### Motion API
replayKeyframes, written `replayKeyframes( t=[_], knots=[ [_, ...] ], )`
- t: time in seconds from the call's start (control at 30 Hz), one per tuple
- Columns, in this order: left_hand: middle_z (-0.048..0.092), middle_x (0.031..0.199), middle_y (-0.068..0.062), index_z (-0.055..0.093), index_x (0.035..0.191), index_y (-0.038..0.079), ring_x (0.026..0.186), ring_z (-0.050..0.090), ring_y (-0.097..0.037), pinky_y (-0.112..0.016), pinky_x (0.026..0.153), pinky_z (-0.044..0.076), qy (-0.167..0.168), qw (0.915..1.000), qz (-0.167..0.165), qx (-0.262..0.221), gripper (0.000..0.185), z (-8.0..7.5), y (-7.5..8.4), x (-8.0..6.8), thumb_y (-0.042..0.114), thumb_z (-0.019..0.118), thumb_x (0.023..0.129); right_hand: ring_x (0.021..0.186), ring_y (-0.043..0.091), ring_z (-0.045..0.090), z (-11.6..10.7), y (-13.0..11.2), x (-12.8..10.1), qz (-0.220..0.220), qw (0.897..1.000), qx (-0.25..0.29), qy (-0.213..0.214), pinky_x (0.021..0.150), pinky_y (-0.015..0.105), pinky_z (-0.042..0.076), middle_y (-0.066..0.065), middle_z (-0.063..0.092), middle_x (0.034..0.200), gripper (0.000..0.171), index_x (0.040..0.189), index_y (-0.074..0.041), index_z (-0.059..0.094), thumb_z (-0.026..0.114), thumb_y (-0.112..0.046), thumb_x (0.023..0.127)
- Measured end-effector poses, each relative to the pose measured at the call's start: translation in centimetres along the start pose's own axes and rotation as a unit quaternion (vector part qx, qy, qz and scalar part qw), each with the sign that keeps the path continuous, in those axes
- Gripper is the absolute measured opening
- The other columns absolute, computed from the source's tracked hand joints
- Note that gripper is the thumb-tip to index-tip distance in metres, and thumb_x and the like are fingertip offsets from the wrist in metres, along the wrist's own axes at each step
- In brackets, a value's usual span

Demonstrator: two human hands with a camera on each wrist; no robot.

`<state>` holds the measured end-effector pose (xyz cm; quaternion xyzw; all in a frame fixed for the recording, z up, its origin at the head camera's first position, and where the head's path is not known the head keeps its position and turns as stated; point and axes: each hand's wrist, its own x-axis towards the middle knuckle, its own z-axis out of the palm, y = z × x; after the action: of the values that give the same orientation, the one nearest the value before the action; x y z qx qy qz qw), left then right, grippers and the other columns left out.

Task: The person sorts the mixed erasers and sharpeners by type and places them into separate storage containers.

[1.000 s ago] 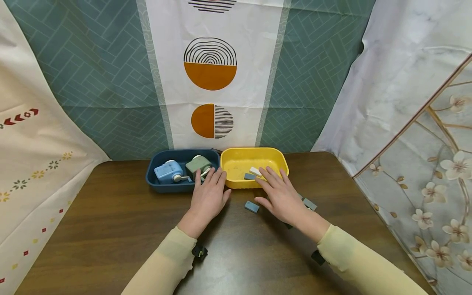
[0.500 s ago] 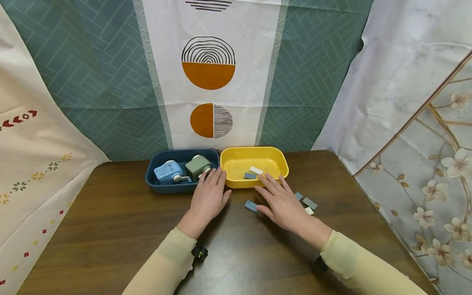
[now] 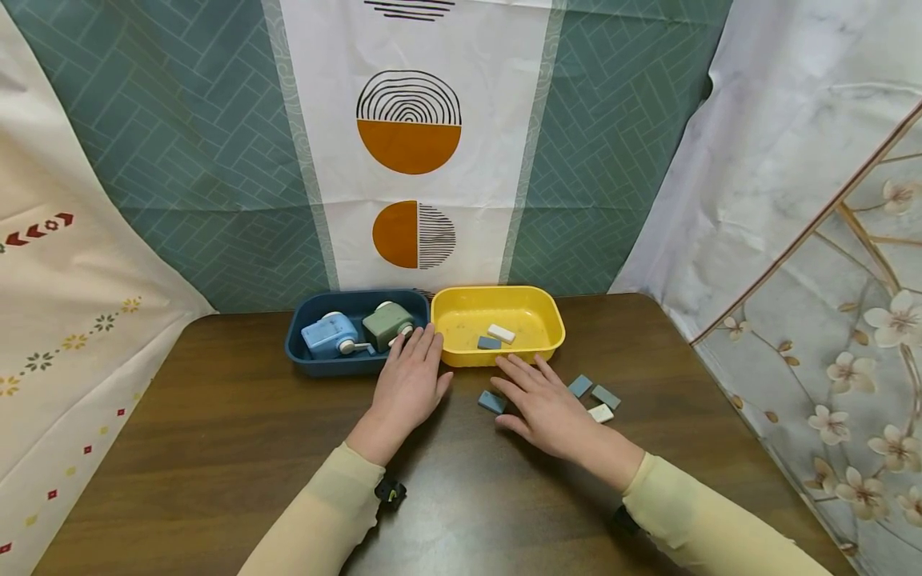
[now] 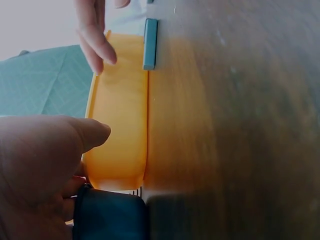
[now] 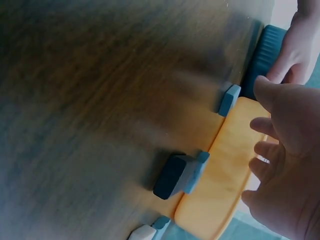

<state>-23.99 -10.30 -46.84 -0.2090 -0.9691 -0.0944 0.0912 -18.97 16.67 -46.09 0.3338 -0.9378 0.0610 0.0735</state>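
My left hand (image 3: 409, 382) lies over the near right end of a dark blue tray (image 3: 317, 370), its fingers extended and holding nothing. In that tray are a light blue box-like thing (image 3: 327, 334) with a white cap and crank-like arm, and a green one (image 3: 385, 323), partly behind my fingers. My right hand (image 3: 543, 404), fingers spread and empty, hovers just in front of a yellow tray (image 3: 543, 352). By its thumb lies a small blue block (image 3: 492, 402). To its right are another blue block (image 3: 579, 386), a grey-green block (image 3: 606, 397) and a white block (image 3: 601, 413).
Inside the yellow tray lie a white block (image 3: 501, 333) and a blue block (image 3: 488, 343). Both trays stand side by side at the back of the brown wooden table (image 3: 216, 448), against a patterned cloth (image 3: 216, 160). A dark block (image 5: 172, 177) shows in the right wrist view.
My right hand has drawn back from over the yellow tray toward the near side, uncovering the tray's blocks and the white block at the right. The left hand has stayed in place.
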Motion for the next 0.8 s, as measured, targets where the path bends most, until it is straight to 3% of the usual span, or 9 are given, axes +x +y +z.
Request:
replayKeyframes(
  t=[0.13, 0.8],
  knots=[
    [0.034, 0.177, -0.017, 0.044, 0.168, 0.002, 0.163, 0.034, -0.036, -0.056, 0.135, 0.018, -0.003, 1.0, 0.001, 0.006, 0.075, 0.05, -0.03, 0.02, 0.039, 0.072, 0.109, 0.163, 0.036, 0.034, 0.23, -0.03, 0.12, -0.004, 1.0, 0.008, -0.015, 0.133, 0.062, 0.019, 0.015, 0.042, 0.174, 0.064, 0.156, -0.008, 0.062, 0.077, -0.043, 0.105],
    [0.039, 0.174, -0.019, 0.048, 0.165, 0.001, 0.161, 0.037, -0.037, -0.058, 0.133, 0.022, 0.014, 0.9999, 0.003, 0.006, 0.074, -0.11, 0.13, -0.08, 0.038, 0.075, 0.107, 0.159, 0.04, 0.041, 0.96, -0.22, 0.25, -0.006, 1.0, -0.011, -0.014, 0.131, 0.064, 0.025, 0.02, 0.047, 0.169, 0.058, 0.148, -0.002, 0.067, 0.078, -0.039, 0.105]
  ],
)
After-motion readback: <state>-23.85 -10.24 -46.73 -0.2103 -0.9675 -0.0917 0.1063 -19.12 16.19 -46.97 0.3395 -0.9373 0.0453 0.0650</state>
